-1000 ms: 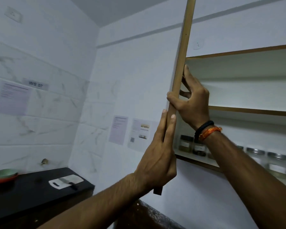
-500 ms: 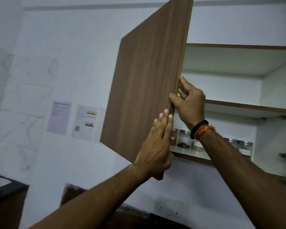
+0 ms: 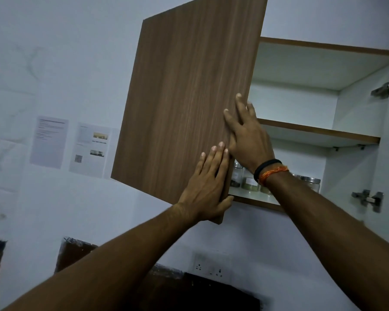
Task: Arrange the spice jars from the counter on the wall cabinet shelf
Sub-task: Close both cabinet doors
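A brown wooden cabinet door (image 3: 184,104) stands part-way across the wall cabinet's left half. My left hand (image 3: 208,187) lies flat on the door's outer face near its lower free edge, with the thumb under the corner. My right hand (image 3: 248,136) rests on the same edge higher up, fingers spread on the face. Several glass spice jars (image 3: 247,179) with metal lids stand in a row on the bottom shelf (image 3: 252,199), partly hidden by the door and my right forearm. The middle shelf (image 3: 319,133) is bare.
The right cabinet door stands open, with two metal hinges (image 3: 368,199) on its inner face. Papers (image 3: 89,150) are taped to the white wall on the left. A wall socket (image 3: 209,267) sits below the cabinet.
The left door has swung from edge-on toward the cabinet, showing its full face. My right hand moved from gripping the edge to lying on the door's face. My view turned right.
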A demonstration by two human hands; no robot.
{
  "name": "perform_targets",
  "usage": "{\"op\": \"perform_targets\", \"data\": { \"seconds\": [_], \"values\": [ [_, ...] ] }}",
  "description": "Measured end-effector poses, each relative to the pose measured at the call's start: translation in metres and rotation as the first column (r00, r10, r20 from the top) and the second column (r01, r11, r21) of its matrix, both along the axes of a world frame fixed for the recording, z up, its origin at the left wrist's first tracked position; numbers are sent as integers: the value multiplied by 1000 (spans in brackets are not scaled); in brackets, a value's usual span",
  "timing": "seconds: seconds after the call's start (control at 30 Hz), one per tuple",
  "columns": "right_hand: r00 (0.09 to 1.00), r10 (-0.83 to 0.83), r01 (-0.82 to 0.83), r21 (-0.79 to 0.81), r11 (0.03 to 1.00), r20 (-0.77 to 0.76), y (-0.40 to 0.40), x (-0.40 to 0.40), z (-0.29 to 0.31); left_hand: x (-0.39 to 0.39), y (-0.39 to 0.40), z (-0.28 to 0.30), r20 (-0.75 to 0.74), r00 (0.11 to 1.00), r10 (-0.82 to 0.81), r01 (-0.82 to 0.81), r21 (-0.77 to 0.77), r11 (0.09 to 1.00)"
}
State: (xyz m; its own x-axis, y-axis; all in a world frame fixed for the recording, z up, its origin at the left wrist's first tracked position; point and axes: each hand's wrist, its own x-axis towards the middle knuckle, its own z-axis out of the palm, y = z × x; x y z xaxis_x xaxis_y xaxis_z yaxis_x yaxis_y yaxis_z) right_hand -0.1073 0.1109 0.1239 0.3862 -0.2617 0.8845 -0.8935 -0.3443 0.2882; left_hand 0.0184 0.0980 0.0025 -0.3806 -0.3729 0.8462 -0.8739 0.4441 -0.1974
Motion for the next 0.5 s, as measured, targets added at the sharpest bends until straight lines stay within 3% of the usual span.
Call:
{"op": "perform_targets", "data": {
  "seconds": [0.2,0.5],
  "values": [
    [966,-217,215,-33,976,-141,-24,-12,-11,-16,-20,1,5,1000,-27,27,45,999],
    [888,-346,356,-22,934,-301,-62,-34,-15,-10,-57,-7,35,999,12,-19,193,981]
  ]
}}
